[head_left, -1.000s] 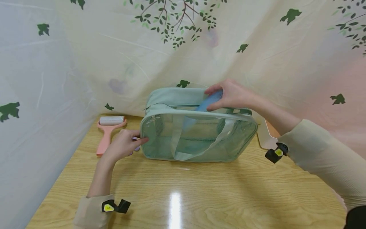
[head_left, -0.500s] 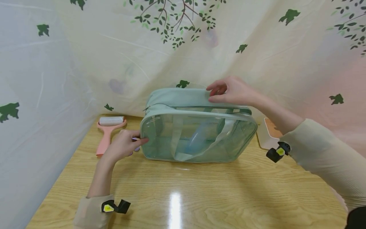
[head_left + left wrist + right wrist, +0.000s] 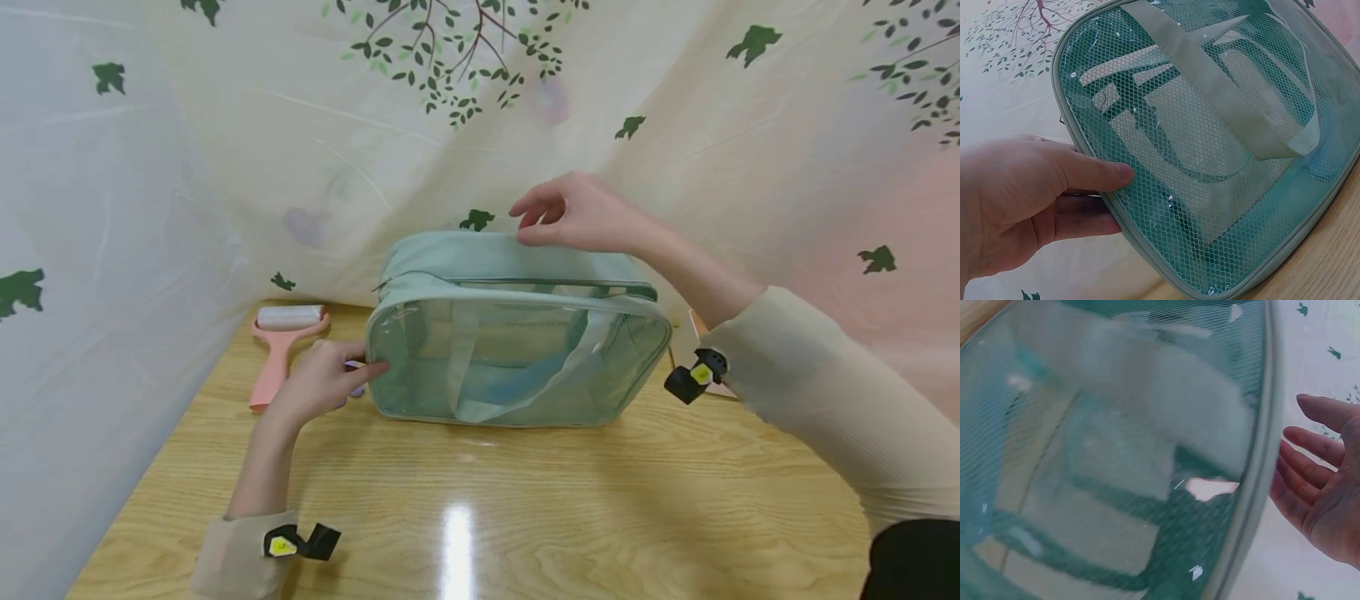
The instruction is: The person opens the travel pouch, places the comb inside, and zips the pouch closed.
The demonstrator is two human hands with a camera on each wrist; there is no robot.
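Note:
A see-through green zip bag (image 3: pixel 420 387) with pale strap handles stands upright on the table, its top zip undone. My left hand (image 3: pixel 322 379) pinches the bag's left edge, thumb on the front; the left wrist view shows the fingers (image 3: pixel 1085 225) partly hidden behind it. Above the bag's back top edge hovers my right hand (image 3: pixel 581 212), fingers loosely bent and holding nothing. Inside, a blue elongated thing (image 3: pixel 525 379) lies low behind the clear front; its kind is unclear. The right wrist view shows my right hand (image 3: pixel 1329 481) beside the bag's rim.
A pink lint roller (image 3: pixel 277 350) lies on the wooden table (image 3: pixel 375 508) at the left. Something purple (image 3: pixel 355 385) shows partly behind my left hand. A white and orange object (image 3: pixel 686 342) stands at the right, partly covered by my right arm. Patterned cloth hangs behind.
My right hand let go of the blue thing, which dropped into the bag and now lies lower and flatter. The right hand then rose and moved slightly left. The left hand stayed put.

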